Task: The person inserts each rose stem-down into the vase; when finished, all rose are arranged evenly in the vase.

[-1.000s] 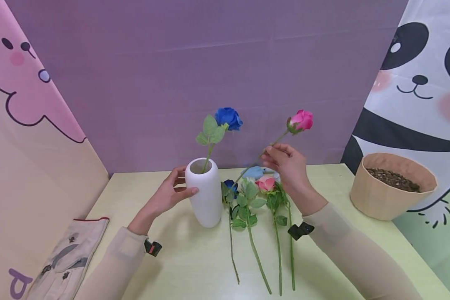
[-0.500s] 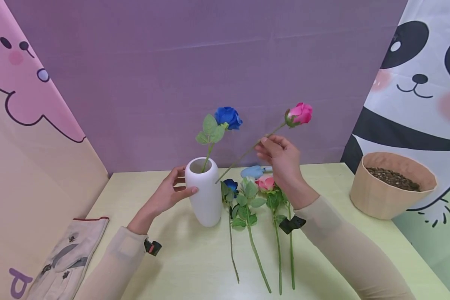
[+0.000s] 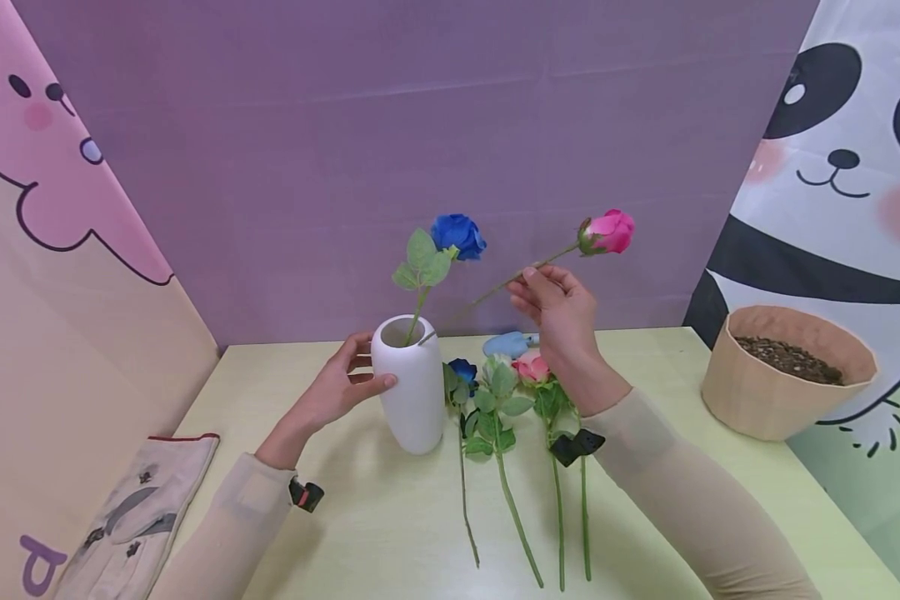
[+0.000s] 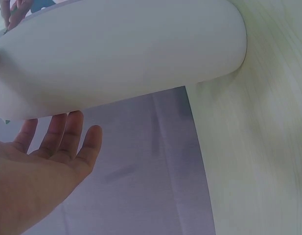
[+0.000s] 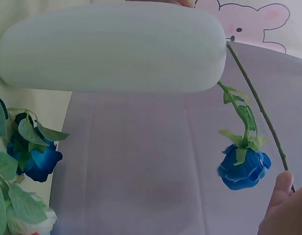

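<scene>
A white vase [image 3: 414,404] stands upright with a blue rose [image 3: 457,237] leaning out of its mouth. My left hand [image 3: 339,390] holds the vase near the top, thumb on the front and fingers around the far side; in the left wrist view those fingertips [image 4: 75,120] meet its wall. Between thumb and fingers, my right hand [image 3: 562,321] pinches the stem of a pink rose [image 3: 607,232]. That rose slants, its bloom up to the right and its bare stem end at the vase rim. In the right wrist view the stem [image 5: 258,103] reaches the vase's mouth edge.
Several cut flowers lie right of the vase, among them a blue rose [image 3: 462,371] and a coral-pink rose [image 3: 531,367]. Behind them is a light-blue tool [image 3: 508,344]. A tan pot [image 3: 750,400] of soil stands at the right, a folded printed cloth [image 3: 138,517] at the left.
The right hand has moved left and slightly up with the pink rose, bringing its stem end from over the lying flowers to the vase rim. The left hand stays on the vase.
</scene>
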Available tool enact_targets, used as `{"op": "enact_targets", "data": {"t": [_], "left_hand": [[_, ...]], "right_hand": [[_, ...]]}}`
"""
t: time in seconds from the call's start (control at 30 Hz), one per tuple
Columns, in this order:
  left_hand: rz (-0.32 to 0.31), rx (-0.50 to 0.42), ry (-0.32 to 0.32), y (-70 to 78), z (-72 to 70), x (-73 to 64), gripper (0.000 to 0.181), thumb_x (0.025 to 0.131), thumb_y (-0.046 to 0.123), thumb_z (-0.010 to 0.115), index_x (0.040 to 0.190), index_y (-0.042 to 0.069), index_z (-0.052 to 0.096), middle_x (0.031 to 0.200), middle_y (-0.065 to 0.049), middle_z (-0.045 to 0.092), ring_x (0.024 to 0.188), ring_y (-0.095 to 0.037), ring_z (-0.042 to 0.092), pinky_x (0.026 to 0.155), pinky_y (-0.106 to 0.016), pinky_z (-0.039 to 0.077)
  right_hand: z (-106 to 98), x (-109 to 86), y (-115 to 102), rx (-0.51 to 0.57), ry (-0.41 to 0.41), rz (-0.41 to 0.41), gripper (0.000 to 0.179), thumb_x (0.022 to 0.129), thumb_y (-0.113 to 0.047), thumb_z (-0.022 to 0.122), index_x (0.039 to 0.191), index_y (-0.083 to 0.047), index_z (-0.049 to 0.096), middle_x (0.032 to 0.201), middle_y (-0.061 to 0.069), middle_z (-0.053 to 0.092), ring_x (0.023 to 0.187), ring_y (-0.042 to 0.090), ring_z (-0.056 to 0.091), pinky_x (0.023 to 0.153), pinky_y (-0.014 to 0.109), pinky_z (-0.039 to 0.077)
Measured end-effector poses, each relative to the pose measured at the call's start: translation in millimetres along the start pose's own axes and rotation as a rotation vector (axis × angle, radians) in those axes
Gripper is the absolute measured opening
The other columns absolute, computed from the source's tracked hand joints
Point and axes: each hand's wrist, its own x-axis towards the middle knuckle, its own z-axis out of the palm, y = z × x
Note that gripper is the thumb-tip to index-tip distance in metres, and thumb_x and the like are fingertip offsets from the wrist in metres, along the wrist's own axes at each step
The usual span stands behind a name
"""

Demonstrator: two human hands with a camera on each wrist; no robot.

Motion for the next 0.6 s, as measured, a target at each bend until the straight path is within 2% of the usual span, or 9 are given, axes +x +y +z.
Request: {"op": "enact_targets", "data": {"t": [0.4,0.6], "left_hand": [[0.002,0.011,0.001,0.4,0.0,0.4,0.073,0.089,0.026,0.077,0.148,0.017,0.036,0.141,-0.009,0.049,0.129,-0.032,0.054,0.108,-0.046,0.05],[0.005,0.011,0.004,-0.6,0.1,0.9,0.072,0.088,0.026,0.077,0.147,0.018,0.036,0.141,-0.008,0.05,0.13,-0.035,0.053,0.109,-0.047,0.05]], "right_hand": [[10.5,-1.3,14.0,-0.054,-0.01,-0.015,0.016,0.094,-0.016,0.069,0.105,-0.009,0.058,0.099,0.004,0.071,0.084,0.012,0.075,0.077,0.025,0.063],[17.0,-0.6,25.4,-0.093,-0.046,-0.012,0.018,0.094,-0.016,0.07,0.108,-0.01,0.06,0.098,0.003,0.072,0.084,0.012,0.075,0.077,0.026,0.063]]}}
